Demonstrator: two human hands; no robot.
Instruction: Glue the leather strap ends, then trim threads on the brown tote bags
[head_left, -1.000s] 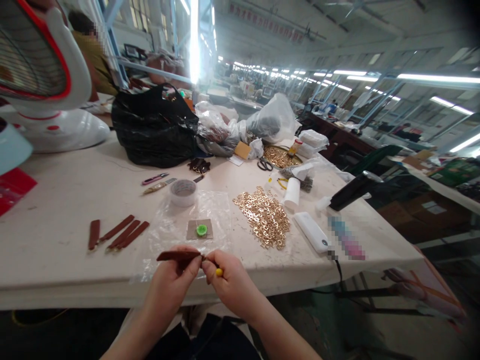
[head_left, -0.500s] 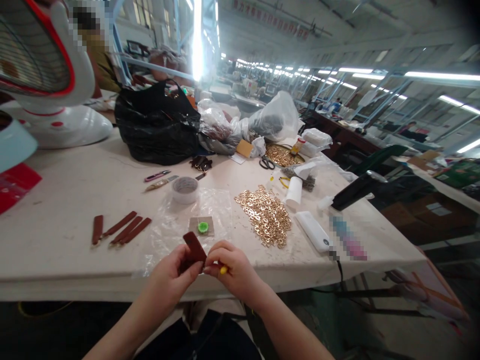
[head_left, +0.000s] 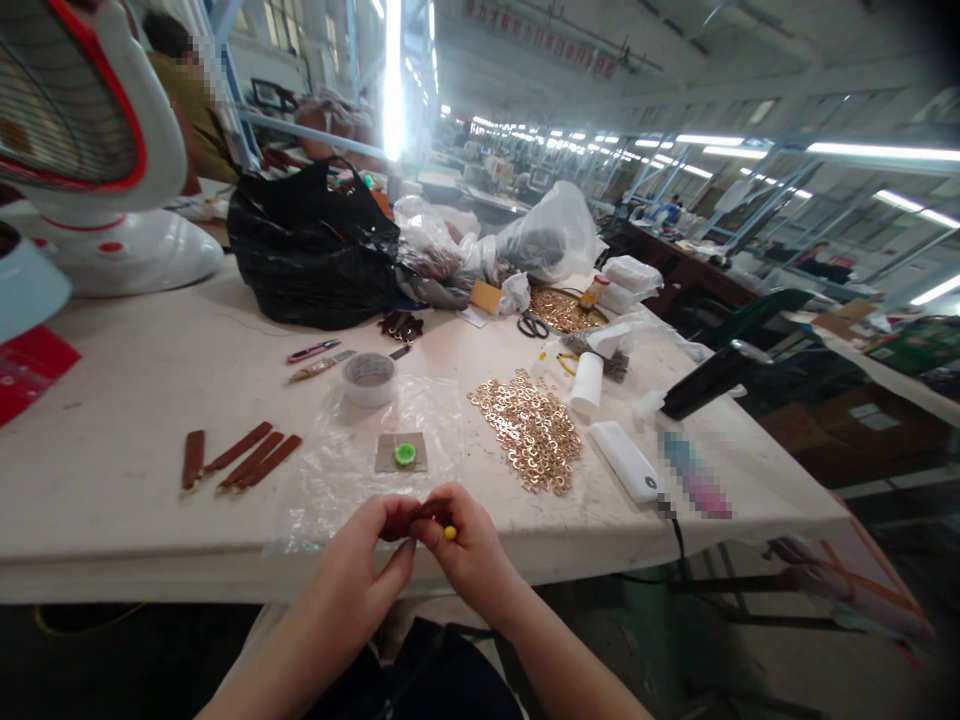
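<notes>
Near the front edge of the table, both hands meet around a brown leather strap (head_left: 402, 518), which is bent and mostly covered by fingers. My left hand (head_left: 360, 555) is closed on one part of it. My right hand (head_left: 472, 555) pinches the other part and also keeps a small yellow-tipped tool (head_left: 450, 533), whose rest is hidden in the palm. Just beyond the hands, a grey-brown square (head_left: 386, 455) bearing a green blob (head_left: 405, 455) lies on a clear plastic sheet (head_left: 330, 480). Several similar brown straps (head_left: 259, 460) with gold-coloured fittings lie to the left.
A heap of small gold-coloured metal rings (head_left: 529, 430) spreads right of centre. Behind the sheet stands a tape roll (head_left: 369, 380), with a snipper (head_left: 313, 351) nearby. Scissors (head_left: 533, 325), a black bag (head_left: 311, 250) and a fan (head_left: 127, 240) are farther back. A white power bank (head_left: 624, 462) lies right.
The strap stood up flat from my left hand before; now it is folded down between both hands. My left hand has turned and my right fingers have closed over the strap.
</notes>
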